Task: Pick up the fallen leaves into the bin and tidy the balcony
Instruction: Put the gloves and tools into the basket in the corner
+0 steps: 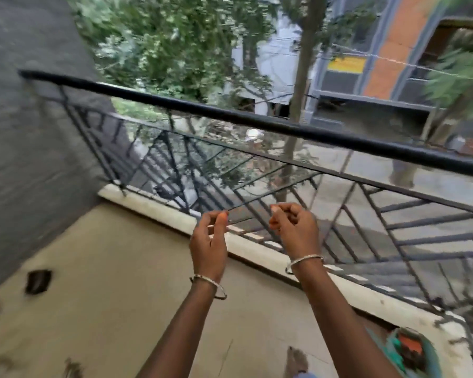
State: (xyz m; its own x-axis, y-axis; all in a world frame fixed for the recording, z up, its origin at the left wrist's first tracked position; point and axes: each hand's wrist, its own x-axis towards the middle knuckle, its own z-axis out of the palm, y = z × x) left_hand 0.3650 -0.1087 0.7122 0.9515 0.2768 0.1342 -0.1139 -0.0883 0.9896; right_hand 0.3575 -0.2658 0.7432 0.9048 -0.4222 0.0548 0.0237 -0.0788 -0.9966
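Observation:
Both hands are raised side by side in front of the black balcony railing (257, 124). On my left hand (209, 241) the fingers are curled, with the thumb tip meeting the forefinger. My right hand (294, 226) is curled into a loose fist. I see nothing in either hand, though blur could hide something small. Dark fallen leaves (38, 281) lie on the tan floor at the left, with more leaves (296, 360) near the bottom edge. A blurred teal container with orange inside (410, 350), possibly the bin, sits at the bottom right by the railing.
A grey wall (25, 132) closes the balcony on the left. A pale raised kerb (153, 205) runs under the railing. Beyond the railing are trees, a street and an orange-and-grey building. The whole frame is motion-blurred.

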